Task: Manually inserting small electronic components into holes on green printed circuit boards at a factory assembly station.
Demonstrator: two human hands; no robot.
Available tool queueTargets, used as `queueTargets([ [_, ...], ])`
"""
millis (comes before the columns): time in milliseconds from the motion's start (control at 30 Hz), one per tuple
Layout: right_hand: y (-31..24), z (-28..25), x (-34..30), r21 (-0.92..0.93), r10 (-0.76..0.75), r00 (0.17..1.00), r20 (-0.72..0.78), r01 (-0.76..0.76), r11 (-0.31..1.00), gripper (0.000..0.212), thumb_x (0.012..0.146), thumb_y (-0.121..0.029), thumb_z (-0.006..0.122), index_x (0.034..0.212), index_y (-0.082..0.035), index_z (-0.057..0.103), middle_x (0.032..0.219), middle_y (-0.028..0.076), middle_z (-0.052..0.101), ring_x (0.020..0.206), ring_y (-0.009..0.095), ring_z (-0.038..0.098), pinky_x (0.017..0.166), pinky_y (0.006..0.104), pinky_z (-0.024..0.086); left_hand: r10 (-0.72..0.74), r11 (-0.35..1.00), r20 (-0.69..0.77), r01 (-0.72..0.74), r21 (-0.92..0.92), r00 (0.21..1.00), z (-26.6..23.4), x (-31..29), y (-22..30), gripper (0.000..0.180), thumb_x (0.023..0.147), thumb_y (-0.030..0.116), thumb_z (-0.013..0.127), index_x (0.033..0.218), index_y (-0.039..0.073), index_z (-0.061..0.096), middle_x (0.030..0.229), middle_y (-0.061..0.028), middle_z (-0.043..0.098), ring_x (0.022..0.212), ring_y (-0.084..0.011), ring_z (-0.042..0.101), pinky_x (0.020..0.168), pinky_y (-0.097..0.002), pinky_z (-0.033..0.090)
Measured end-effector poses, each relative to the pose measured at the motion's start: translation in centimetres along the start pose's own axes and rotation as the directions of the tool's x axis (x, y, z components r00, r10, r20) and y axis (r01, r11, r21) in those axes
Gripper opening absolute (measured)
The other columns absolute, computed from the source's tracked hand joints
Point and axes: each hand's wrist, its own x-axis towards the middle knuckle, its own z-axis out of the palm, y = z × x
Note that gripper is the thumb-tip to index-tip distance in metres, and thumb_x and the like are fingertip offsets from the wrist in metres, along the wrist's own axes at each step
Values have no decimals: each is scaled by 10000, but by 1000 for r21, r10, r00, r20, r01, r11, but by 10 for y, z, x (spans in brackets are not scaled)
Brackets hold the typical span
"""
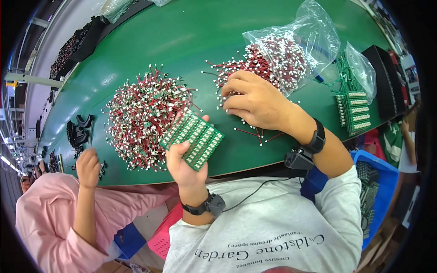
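Note:
My left hand [185,164] grips a green circuit board panel [199,141] with rows of small white connectors, thumb on its near edge. The panel is held tilted above the table, beside a large heap [141,120] of short red wires with white plugs and small green pieces. My right hand [258,101] is at the near edge of a second heap, of red wire leads [260,64] with white plugs. Its fingers are curled in; whatever lies between the fingertips is hidden. Part of that second heap sits inside a clear plastic bag [321,34].
Stacked green board panels [358,116] stand at the right, by a black box [384,79]. A blue crate [382,193] holding boards is below the table's right edge. At left, another person's hand [88,167] is near black parts [77,132] on the green table [182,27].

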Motion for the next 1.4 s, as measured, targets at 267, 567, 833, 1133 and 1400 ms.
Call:
queueTargets([
  [267,-28,-1,10,343,135,981,-141,-79,936,177,814,14,705,989,-8,683,873,112,663,735,250,661,637,339,526,-20,999,-53,22,27,998,22,-4,-8,686,741,1,456,1416,-96,377,1197,-260,600,1117,-383,631,908,-447,564],
  [567,-26,0,4,340,276,955,-110,-225,913,133,834,0,663,966,-3,646,844,114,629,692,241,633,577,349,482,105,980,-52,-94,174,993,40,-4,-20,680,716,-48,463,1391,-114,411,1185,-210,608,1052,-262,645,925,-370,534],
  [833,-25,2,2,398,320,941,-110,-253,882,111,835,-1,643,946,2,638,811,108,617,653,216,622,574,320,494,114,971,-43,-102,215,993,50,-8,-23,696,700,-55,449,1391,-119,405,1199,-223,600,1073,-284,642,969,-389,522],
  [1133,-26,-2,3,369,306,950,-63,-263,891,127,817,18,646,943,6,640,818,110,615,656,212,621,571,318,490,131,970,-62,-115,213,989,46,-7,-23,698,700,-61,452,1394,-120,403,1215,-220,593,1075,-271,640,967,-380,521],
  [1400,-31,2,3,256,249,947,-202,-195,947,110,808,25,662,906,7,619,813,123,603,663,251,630,572,355,495,135,961,-79,-111,253,988,48,-8,-21,690,711,-69,446,1399,-111,407,1206,-210,603,1056,-247,643,948,-356,522],
])
